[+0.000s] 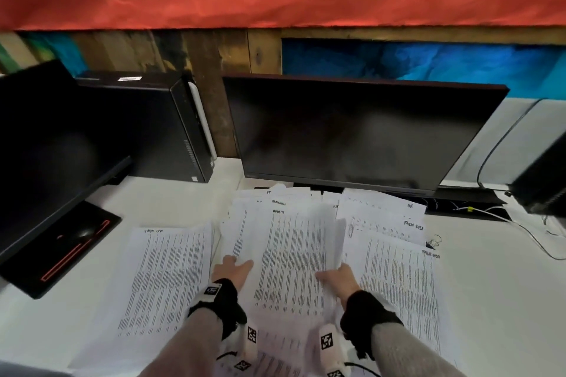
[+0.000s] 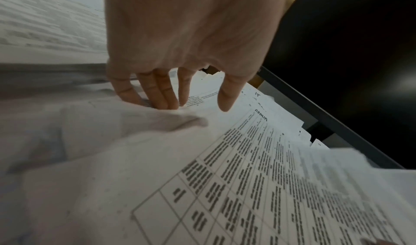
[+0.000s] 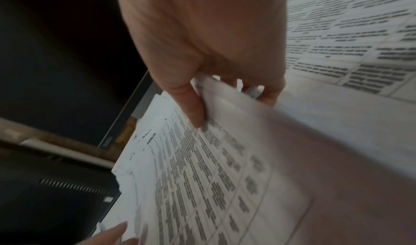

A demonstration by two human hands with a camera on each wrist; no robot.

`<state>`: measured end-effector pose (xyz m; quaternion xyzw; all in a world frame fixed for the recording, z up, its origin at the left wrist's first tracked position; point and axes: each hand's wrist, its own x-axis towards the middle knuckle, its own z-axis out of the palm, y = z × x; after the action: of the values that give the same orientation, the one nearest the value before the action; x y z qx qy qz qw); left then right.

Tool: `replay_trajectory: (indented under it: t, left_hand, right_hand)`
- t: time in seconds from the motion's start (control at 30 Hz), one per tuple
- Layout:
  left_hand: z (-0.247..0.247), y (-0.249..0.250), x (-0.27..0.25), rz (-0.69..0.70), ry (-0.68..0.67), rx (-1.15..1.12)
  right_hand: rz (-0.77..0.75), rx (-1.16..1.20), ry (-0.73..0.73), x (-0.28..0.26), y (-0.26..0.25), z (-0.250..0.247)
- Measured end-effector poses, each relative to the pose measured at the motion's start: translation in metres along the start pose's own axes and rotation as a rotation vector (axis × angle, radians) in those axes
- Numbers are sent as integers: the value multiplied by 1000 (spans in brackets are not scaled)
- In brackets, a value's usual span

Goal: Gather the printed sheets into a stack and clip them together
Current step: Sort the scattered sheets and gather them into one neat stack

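Note:
Several printed sheets lie spread over the white desk (image 1: 190,193). A middle stack (image 1: 291,254) headed "ADMIN" lies between a left sheet (image 1: 165,278) and the right sheets (image 1: 398,281). My left hand (image 1: 234,266) rests at the stack's left edge, its fingers (image 2: 155,96) fairly straight on the paper and the thumb spread above. My right hand (image 1: 335,275) pinches the stack's raised right edge, with the thumb (image 3: 191,106) on top and the fingers beneath. A small black clip (image 1: 434,242) with wire loops lies by the right sheets.
A dark monitor (image 1: 352,131) stands right behind the papers. A second monitor (image 1: 46,147), its base (image 1: 73,251) and a black computer tower (image 1: 147,125) are at the left. Cables (image 1: 520,223) trail over the desk at the right.

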<state>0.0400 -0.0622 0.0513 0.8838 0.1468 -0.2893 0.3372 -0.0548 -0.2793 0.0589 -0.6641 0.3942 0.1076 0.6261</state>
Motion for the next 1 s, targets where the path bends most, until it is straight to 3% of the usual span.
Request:
replay_trajectory:
  t: [0.1, 0.27, 0.4, 0.57, 0.67, 0.83, 0.9, 1.0]
  left_hand:
    - [-2, -2, 1, -7, -21, -87]
    - [-8, 7, -3, -6, -23, -345]
    - [-24, 33, -22, 182, -55, -595]
    - [-47, 79, -44, 423, -141, -817]
    - [-46, 101, -62, 460, -95, -895]
    - [-33, 99, -70, 527, -15, -856]
    - [-30, 92, -70, 530, -42, -768]
    - [-23, 83, -66, 539, -115, -727]
  right_hand:
    - [-77, -52, 100, -2, 0, 4]
    - [-209, 67, -76, -34, -17, -8]
    - [-232, 247, -98, -51, -39, -26]
    - [-330, 498, -19, -55, -80, -40]
    - [-434, 548, -48, -60, -100, -41]
    - [-579, 321, -41, -63, -100, -50]
    - [-556, 222, -26, -61, -90, -54]
    - [-478, 333, -28, -58, -79, -52]
